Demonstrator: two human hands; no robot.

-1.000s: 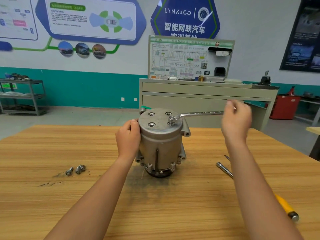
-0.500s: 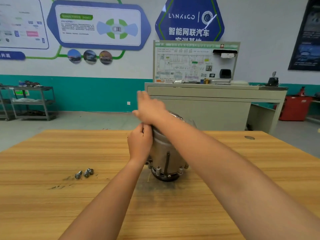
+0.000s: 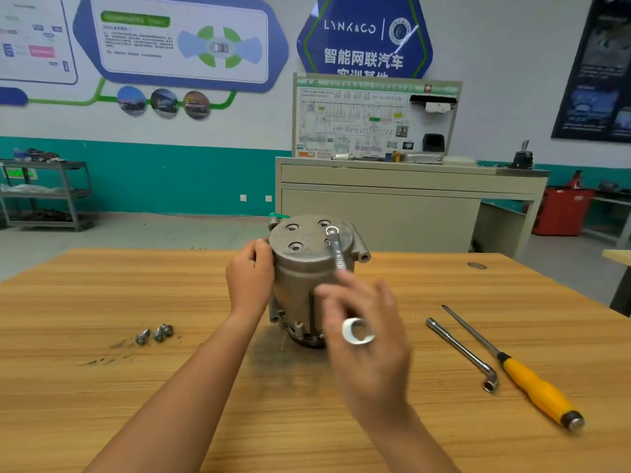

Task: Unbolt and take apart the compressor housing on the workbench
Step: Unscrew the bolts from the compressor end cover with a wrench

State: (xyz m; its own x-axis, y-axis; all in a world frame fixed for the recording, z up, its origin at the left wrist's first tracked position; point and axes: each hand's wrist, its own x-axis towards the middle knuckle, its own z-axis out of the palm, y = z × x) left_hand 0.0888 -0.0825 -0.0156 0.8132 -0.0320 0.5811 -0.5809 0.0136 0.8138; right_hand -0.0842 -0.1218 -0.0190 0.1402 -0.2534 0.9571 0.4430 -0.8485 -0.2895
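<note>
The compressor housing (image 3: 304, 268) stood upright at the centre of the frame, on the middle of the workbench (image 3: 102, 387). The left hand (image 3: 251, 278) gripped its left side. A wrench (image 3: 338, 254) sat with its ring end on a bolt (image 3: 332, 230) at the right of the housing's top face and ran down toward the viewer into the right hand (image 3: 368, 329), which was in front of the housing. Loose bolts (image 3: 155, 333) lay on the bench at lower left. An L-shaped socket wrench (image 3: 461, 349) and a screwdriver (image 3: 532, 380) lay side by side at lower right. Behind the bench stood a cabinet (image 3: 392, 206), with a shelf cart (image 3: 44, 196) at far left.
</note>
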